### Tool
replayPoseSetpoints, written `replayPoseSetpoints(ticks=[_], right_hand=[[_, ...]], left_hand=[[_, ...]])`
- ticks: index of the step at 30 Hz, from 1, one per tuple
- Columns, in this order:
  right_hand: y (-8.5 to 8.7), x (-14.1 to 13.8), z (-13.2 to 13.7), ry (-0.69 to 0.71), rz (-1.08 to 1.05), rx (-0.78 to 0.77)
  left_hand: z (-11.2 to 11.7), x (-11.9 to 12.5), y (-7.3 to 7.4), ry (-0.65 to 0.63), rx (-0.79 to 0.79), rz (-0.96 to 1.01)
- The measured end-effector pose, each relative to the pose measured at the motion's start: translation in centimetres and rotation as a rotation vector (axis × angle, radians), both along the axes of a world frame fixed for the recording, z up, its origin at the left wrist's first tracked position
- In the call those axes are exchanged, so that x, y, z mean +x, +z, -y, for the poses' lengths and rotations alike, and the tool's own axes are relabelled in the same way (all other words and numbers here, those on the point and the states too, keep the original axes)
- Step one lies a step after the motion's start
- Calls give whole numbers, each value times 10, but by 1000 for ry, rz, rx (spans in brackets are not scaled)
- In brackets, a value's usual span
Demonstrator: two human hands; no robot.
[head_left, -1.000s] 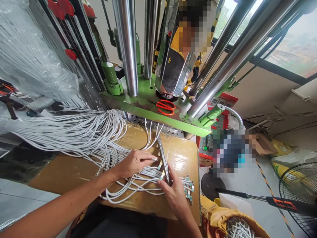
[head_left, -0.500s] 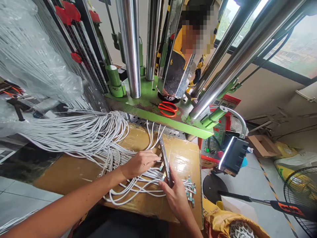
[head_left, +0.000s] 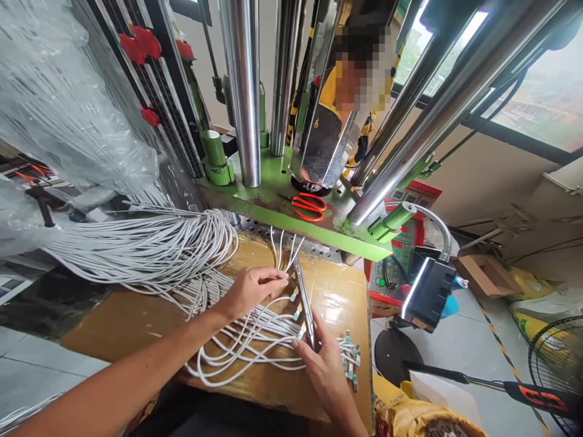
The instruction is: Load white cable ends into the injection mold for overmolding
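Loops of white cables [head_left: 246, 358] are spreading wider under the hands than a moment ago, and the left hand [head_left: 251, 295] is sitting slightly further from the right hand [head_left: 322, 371]. In the head view, the left fingers [head_left: 273, 276] are drawn together at the upper end of a narrow steel bar [head_left: 304, 301], though I cannot tell whether they are pinching a cable. The right fingers [head_left: 304, 344] are clamped around the bar's lower end, holding it tilted on the cardboard [head_left: 122, 321].

Several teal-tipped ends [head_left: 297, 312] are lying along the bar, and more are fanning out in a loose row [head_left: 350, 359] right of the right hand. That part looks done, as far as the view shows. Much of the thick bundle [head_left: 150, 243] is still trailing from the plastic sheet [head_left: 68, 115] at left, its ends not clearly visible, so that much appears left.

Beyond the hands, red scissors [head_left: 308, 206] are lying on the green plate [head_left: 273, 209] between steel columns [head_left: 243, 91]. A co-worker [head_left: 330, 142] is standing past the machine, with neither hand visible.
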State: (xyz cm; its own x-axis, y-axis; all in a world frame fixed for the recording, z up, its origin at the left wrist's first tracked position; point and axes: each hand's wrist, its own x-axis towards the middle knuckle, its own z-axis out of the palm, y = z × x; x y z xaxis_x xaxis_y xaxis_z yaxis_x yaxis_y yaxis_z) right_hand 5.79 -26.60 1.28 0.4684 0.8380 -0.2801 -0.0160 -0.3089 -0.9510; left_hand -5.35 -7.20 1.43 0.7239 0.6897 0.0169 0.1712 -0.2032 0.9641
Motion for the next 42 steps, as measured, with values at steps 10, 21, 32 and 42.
replayPoseSetpoints(ticks=[10,21,32,42], right_hand=[[-10,2,2,12,-10,-6],[-9,2,0,32,30,77],[16,36,15,185,457,-138],[18,46,28,213,1184,-346]], left_hand=[[-15,11,-24,-290,820,49],[-17,9,-31,-332,795,41],[-32,44,17,-527,1007,-201],[-26,54,2,-194,897,-170]])
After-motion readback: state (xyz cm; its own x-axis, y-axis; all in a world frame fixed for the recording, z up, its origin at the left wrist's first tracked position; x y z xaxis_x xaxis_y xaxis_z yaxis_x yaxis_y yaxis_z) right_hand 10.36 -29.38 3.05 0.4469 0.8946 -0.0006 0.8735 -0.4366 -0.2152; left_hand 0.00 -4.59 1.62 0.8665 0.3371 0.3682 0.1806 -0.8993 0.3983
